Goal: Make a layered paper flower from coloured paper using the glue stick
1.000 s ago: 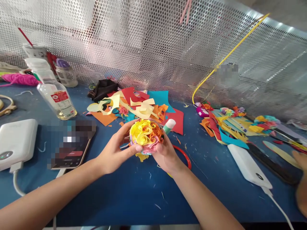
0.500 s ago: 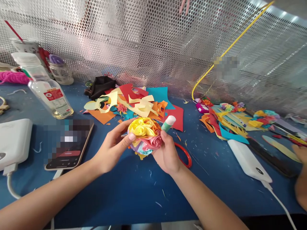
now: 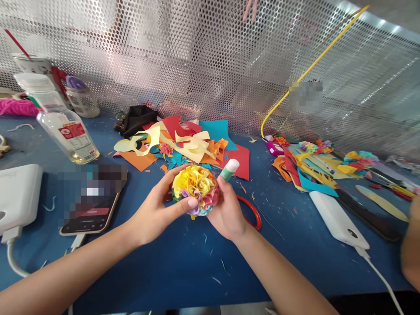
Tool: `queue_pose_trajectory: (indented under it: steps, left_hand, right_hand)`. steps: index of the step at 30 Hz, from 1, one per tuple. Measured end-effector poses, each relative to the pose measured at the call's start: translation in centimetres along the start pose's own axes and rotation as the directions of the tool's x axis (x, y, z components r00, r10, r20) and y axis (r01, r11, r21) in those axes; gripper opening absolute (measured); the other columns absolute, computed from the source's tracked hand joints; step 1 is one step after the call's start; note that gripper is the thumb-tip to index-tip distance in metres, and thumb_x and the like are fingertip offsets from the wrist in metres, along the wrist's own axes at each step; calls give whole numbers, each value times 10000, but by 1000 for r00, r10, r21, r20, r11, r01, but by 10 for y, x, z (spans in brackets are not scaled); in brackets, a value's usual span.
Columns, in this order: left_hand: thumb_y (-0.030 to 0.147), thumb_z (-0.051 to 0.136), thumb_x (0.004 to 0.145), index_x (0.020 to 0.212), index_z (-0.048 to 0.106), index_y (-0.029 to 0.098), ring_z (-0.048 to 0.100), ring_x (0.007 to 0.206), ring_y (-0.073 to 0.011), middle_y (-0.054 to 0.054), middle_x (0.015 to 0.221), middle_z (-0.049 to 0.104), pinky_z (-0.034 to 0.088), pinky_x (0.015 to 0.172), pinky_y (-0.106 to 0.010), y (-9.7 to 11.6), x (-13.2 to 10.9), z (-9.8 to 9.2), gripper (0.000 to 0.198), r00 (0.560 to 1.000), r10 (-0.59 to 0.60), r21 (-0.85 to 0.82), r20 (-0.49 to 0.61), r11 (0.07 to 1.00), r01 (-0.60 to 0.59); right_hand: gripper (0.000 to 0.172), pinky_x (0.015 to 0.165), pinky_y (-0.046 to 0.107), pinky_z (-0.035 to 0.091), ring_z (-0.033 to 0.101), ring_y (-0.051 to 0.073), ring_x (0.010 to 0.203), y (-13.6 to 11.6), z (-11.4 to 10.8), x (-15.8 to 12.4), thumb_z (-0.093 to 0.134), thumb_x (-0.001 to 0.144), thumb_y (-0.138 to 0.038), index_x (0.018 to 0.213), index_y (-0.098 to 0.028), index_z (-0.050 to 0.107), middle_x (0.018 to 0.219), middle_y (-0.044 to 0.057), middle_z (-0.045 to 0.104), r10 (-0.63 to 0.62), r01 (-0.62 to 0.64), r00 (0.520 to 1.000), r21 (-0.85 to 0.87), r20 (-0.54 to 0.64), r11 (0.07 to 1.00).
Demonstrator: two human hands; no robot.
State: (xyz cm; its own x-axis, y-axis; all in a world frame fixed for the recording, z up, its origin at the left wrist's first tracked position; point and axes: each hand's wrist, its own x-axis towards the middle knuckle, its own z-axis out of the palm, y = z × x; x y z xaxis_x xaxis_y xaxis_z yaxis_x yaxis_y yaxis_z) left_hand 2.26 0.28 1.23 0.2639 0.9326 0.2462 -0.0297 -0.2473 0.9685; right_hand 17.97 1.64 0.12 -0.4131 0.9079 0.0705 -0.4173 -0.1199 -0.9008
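A ball of rolled paper flowers in yellow, pink, purple, green and blue is held between both hands over the blue table. My left hand grips its left side, thumb laid across the front. My right hand closes around the ball's right side. A green-and-white glue stick pokes up behind the right thumb and index finger, its lower end hidden. Below and behind my right hand lies a red loop handle, partly covered.
Paper scraps lie beyond the ball, with more flowers and scraps at right. A clear bottle, phone and white power bank stand left. Another power bank lies right, near another person's arm. Perforated metal mesh backs the table.
The flower ball has turned in my hands, bringing other yellow and purple flowers to the front. My left thumb has shifted right across it. The glue stick stays at my right hand.
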Motion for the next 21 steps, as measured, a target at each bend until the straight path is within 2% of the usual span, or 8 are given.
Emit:
queue_pose_trajectory:
  steps: [3, 5, 7, 10, 12, 17, 21]
  left_hand:
    - [242, 696, 679, 1214, 442, 269, 485, 1130, -257, -61, 1258, 504, 455, 890, -321, 2, -1, 3, 592, 995, 69, 121, -78, 991, -59]
    - [208, 744, 615, 1214, 438, 269, 447, 1169, -258, -56, 1282, 480, 437, 918, -320, 2, 0, 3, 675, 985, 127, 170, -120, 980, -106]
    - [210, 742, 619, 1230, 426, 260, 432, 1185, -259, -62, 1294, 470, 424, 942, -327, 2, 2, 2, 690, 983, 135, 107, -122, 987, -122]
    - [268, 662, 719, 1235, 439, 241, 459, 1164, -264, -82, 1272, 498, 442, 927, -342, 1, 5, 0, 563, 994, 75, -55, -82, 995, -79]
    - [292, 621, 757, 1224, 461, 226, 472, 1152, -277, -97, 1269, 504, 465, 899, -352, 1, 6, -1, 498, 997, 43, -117, -69, 992, -51]
    - [290, 601, 774, 1231, 461, 235, 488, 1134, -294, -97, 1275, 502, 502, 841, -352, 3, 6, -2, 481, 998, 33, -184, -57, 982, -43]
    - [253, 587, 787, 1237, 452, 265, 477, 1149, -270, -70, 1299, 481, 483, 875, -324, 1, 4, -2, 470, 999, 33, -205, -32, 978, -39]
  right_hand:
    - [496, 986, 415, 373, 404, 222, 1217, 4, -2, 0, 502, 775, -530, 1202, -289, 424, 1276, 34, 478, -106, 94, 992, -167, -64, 981]
    - [524, 989, 415, 374, 433, 221, 1192, 2, -2, 0, 585, 746, -464, 1208, -299, 400, 1276, 36, 477, -137, 126, 990, -205, -42, 971]
    - [470, 976, 415, 391, 472, 220, 1155, -2, -1, -1, 578, 764, -425, 1189, -301, 419, 1252, 30, 498, -135, 133, 991, -188, -1, 973]
    - [387, 938, 419, 424, 490, 224, 1135, -7, 1, -1, 489, 817, -437, 1177, -304, 444, 1230, 17, 516, -123, 123, 992, -147, 10, 981]
    - [396, 895, 421, 455, 499, 232, 1121, -8, 1, -1, 446, 828, -463, 1192, -306, 439, 1213, 17, 530, -101, 100, 995, -137, 3, 986]
    - [443, 855, 410, 475, 526, 233, 1085, -4, -1, 0, 396, 831, -510, 1210, -286, 442, 1153, 31, 573, -82, 78, 996, -116, -33, 990]
    - [434, 853, 421, 475, 534, 231, 1074, -4, -2, 0, 376, 848, -496, 1218, -278, 439, 1144, 36, 579, -83, 80, 996, -92, -29, 993]
